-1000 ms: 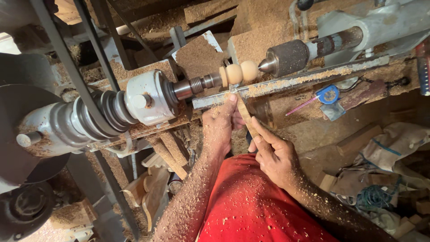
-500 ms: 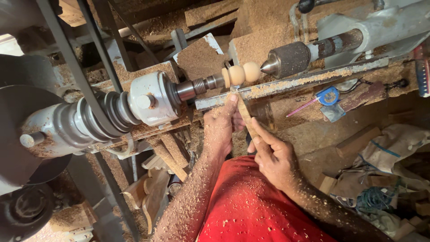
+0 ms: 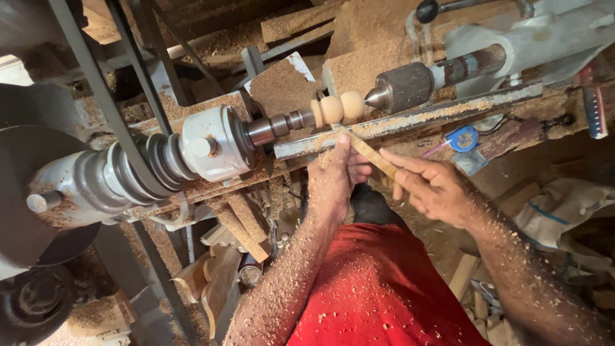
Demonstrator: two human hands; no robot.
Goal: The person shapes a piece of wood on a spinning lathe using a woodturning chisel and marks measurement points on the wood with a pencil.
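A small pale wooden workpiece [image 3: 336, 108], turned into rounded beads, is mounted on a lathe between the grey headstock spindle [image 3: 272, 127] and the dark tailstock centre [image 3: 402, 88]. My left hand [image 3: 333, 181] grips the front part of a thin wooden-handled turning tool [image 3: 370, 152], with the thumb near the tip against the metal tool rest [image 3: 410, 120]. My right hand [image 3: 434, 189] holds the rear of the same tool, fingers wrapped and extended along it. The tool tip reaches just below the workpiece. Both forearms are covered in sawdust.
The grey stepped pulley [image 3: 138, 168] with its belt sits at left beside a large dark wheel [image 3: 29, 192]. A blue tape measure [image 3: 462, 138] lies right of the hands. Wood offcuts [image 3: 221, 285] and sawdust lie below the lathe bed. I wear a red shirt [image 3: 378, 288].
Both hands stay on the tool at the rest, barely shifting. The camera view has moved slightly; the workpiece stays between the centres.
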